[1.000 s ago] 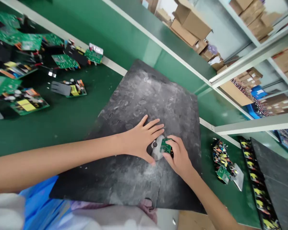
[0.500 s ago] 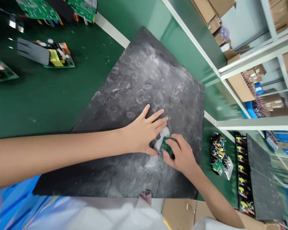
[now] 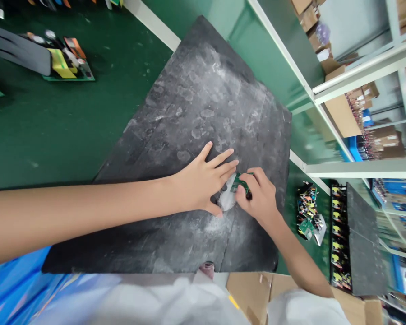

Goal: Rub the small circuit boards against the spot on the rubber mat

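Observation:
My left hand (image 3: 201,183) lies flat, fingers stretched out, on a dark grey mat (image 3: 189,113) smeared with white paste. Under its fingertips and thumb sits a small pale grey metal piece (image 3: 227,198). My right hand (image 3: 259,198) is closed round a small green circuit board (image 3: 241,183) and presses it onto that piece. The two hands touch at the fingertips.
The mat lies on a green bench (image 3: 71,131). A circuit board with a black heat sink (image 3: 42,56) lies far left. A pile of small boards (image 3: 307,212) and a tray of parts (image 3: 341,239) sit to the right. Shelves with cardboard boxes (image 3: 338,113) stand behind.
The view has tilted down and left, so the boards at far left have slid out of frame. My right hand has moved the green board slightly up along the pale piece.

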Tool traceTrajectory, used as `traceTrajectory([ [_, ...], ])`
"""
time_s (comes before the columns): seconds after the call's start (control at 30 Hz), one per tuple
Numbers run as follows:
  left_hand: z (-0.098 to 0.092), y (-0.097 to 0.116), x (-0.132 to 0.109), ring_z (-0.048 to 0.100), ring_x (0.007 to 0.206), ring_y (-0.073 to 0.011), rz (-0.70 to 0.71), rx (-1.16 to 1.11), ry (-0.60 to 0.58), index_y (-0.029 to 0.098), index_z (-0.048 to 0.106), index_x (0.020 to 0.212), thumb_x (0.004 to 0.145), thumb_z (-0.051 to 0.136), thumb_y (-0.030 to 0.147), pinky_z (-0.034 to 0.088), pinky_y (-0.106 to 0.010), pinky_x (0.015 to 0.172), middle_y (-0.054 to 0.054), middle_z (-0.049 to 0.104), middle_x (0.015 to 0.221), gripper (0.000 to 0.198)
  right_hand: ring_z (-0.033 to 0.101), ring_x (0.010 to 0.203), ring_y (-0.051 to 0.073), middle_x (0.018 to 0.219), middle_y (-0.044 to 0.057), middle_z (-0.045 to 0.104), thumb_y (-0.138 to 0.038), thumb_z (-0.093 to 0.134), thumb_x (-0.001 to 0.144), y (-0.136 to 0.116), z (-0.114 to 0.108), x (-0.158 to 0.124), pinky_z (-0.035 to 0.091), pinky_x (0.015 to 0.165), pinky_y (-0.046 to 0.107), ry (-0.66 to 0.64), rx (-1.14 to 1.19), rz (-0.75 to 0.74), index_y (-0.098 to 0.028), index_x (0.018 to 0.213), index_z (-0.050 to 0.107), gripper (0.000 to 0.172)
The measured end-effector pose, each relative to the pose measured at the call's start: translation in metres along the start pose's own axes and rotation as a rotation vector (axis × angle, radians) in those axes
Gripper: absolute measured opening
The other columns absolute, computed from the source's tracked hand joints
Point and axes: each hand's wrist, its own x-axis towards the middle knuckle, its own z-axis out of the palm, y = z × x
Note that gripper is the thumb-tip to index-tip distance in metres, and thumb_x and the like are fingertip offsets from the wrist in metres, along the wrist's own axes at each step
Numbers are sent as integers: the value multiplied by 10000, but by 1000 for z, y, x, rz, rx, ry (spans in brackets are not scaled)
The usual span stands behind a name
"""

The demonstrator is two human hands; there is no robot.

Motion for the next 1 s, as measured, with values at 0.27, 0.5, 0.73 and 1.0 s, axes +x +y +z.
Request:
traceTrajectory([
  [0.27,-1,0,1,100,1410,-384,-21,-12,-27,129,438,1378,679,684,652,28,-643,1106,-121,281,1494,907,520,726,184,830,102,525,-206,416,860,1,0,1,460,602,289,3,7,2,-140,852,562,161],
  [0.5,-1,0,0,101,1411,-376,-12,-18,-20,89,402,1390,674,697,636,39,-643,1105,-129,269,1497,948,504,694,187,806,106,519,-210,417,847,-4,-2,-1,449,573,297,-9,10,-73,-135,813,569,173],
  [0.73,-2,0,1,84,1416,-365,-7,21,-63,117,379,1410,711,663,637,27,-627,1108,-105,226,1515,916,494,670,184,785,84,513,-234,431,830,-4,-2,0,427,548,299,-11,-6,-132,-164,805,558,148],
  [1.0,-4,1,0,123,1409,-368,-9,38,-54,87,361,1414,705,633,693,90,-633,1113,-111,240,1507,972,493,668,176,779,82,511,-247,430,833,-5,-2,-2,429,547,285,-11,-23,-142,-154,805,554,157],
])
